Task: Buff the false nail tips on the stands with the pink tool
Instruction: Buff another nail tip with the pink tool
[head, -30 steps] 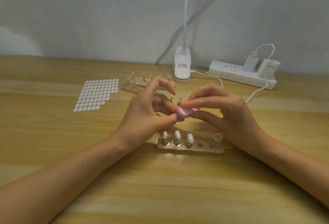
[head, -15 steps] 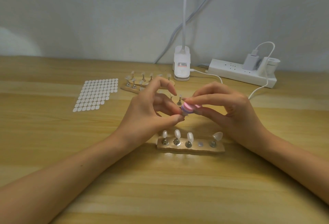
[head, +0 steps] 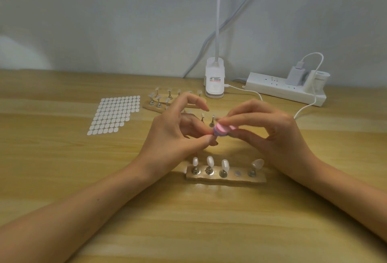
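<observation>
**Pink tool (head: 223,130) mid-stroke above the near stand (head: 259,179)**

The right hand (head: 272,137) pinches the tool between thumb and fingers. Over the last second it has tilted and shifted slightly, so buffing strokes seem under way. The left hand (head: 173,137) pinches something small against it, hidden in its grip, probably the tip from the stand's empty socket (head: 237,173).

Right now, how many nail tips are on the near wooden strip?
4: left tip, second tip, third tip, then an empty base, then the right-end tip. None seem hidden.
</observation>
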{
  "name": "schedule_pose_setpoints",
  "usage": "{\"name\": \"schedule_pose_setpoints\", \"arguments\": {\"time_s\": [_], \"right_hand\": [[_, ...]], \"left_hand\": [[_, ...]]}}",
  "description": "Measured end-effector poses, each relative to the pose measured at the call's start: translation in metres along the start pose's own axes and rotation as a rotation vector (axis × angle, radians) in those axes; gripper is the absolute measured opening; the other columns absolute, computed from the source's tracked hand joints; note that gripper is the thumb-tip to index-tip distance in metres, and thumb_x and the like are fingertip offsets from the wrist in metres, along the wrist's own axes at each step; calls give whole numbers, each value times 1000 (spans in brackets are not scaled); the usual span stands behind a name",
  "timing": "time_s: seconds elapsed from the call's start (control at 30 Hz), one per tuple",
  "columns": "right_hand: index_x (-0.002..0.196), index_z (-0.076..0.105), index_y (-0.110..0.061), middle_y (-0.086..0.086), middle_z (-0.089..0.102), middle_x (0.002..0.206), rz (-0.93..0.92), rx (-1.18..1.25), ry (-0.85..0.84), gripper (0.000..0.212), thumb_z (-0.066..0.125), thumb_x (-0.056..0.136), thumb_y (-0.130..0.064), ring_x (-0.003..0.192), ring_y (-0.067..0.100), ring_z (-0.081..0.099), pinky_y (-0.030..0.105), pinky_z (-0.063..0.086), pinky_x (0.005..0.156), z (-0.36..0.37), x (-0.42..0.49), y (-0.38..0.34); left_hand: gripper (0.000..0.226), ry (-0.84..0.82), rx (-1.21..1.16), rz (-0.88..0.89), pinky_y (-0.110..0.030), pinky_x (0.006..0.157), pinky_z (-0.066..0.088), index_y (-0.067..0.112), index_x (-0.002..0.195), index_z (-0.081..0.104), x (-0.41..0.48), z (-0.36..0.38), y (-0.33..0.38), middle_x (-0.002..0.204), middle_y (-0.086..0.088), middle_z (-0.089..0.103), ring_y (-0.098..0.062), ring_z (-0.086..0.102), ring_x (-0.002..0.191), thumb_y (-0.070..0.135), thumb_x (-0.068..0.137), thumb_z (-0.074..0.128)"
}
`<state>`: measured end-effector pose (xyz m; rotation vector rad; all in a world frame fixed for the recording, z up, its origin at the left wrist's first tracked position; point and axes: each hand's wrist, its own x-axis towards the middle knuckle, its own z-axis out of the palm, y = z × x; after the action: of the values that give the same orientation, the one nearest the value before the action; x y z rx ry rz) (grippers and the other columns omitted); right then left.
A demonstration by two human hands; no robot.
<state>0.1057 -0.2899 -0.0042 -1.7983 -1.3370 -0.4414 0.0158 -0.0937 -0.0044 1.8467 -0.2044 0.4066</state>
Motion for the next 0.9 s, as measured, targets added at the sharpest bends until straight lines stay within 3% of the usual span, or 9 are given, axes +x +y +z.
{"name": "schedule_pose_setpoints", "arguments": {"time_s": [0.17, 0.3, 0.43, 0.53, 0.9], "right_hand": [[109, 74, -11, 7, 65, 100, 13, 16, 7, 25, 71, 84, -11, 95, 14, 65, 24, 53, 84, -3, 0, 4], [110, 72, -20, 5, 68, 102, 94, 84, 30, 24, 68, 87, -23, 97, 19, 67, 39, 56, 84, -4, 0, 3], [108, 73, -14, 8, 68, 99, 26, 53, -31, 25, 70, 85, -21, 94, 18, 67, 34, 56, 83, -1, 0, 1], [108, 75, -9, 9, 68, 98, 60, 43, -16, 25, 72, 84, -15, 92, 21, 67, 37, 56, 82, -5, 0, 4], [106, 75, -10, 6, 69, 98, 35, 47, -17, 25, 73, 83, -17, 91, 18, 67, 32, 57, 82, -5, 0, 0]], "left_hand": [[45, 10, 14, 5, -25, 63, 59, 20, 110, 55, -1, 0, -1, 78, 0, 78, -16, 77, 76, 3, 79, 82], [47, 3, 17, 4, -26, 66, 60, 20, 113, 55, -1, 0, -1, 79, 0, 78, -15, 77, 76, 4, 79, 83], [50, -8, -44, -11, -26, 71, 59, 19, 116, 54, 1, 0, -3, 81, -4, 78, -21, 77, 76, 2, 78, 82], [52, -17, -50, -25, -27, 73, 61, 19, 118, 55, 0, 0, -3, 82, -4, 78, -21, 77, 77, -1, 78, 82], [50, -6, -10, 2, -24, 66, 58, 18, 118, 54, 0, 1, -2, 77, -3, 77, -20, 77, 73, 2, 80, 82]]}}
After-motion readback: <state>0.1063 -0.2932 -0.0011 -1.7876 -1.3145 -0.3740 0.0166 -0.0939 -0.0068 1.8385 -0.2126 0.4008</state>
